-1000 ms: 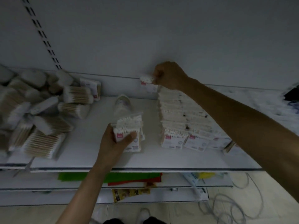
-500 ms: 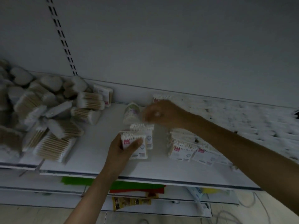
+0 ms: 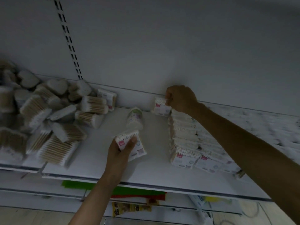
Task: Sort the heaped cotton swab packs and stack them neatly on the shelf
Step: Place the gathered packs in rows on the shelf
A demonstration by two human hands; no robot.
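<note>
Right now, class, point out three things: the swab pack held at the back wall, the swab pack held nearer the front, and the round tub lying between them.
Rear pack (image 3: 159, 108), head view, printed front face.
Front pack (image 3: 139, 149), head view, lower printed face.
Round tub (image 3: 135, 118), head view, its side wall.

A shop: white metal shelf (image 3: 97, 163) on a slotted upright (image 3: 68, 38), heaped swab packs (image 3: 48, 120), goods (image 3: 131, 207) on the lower tier.
</note>
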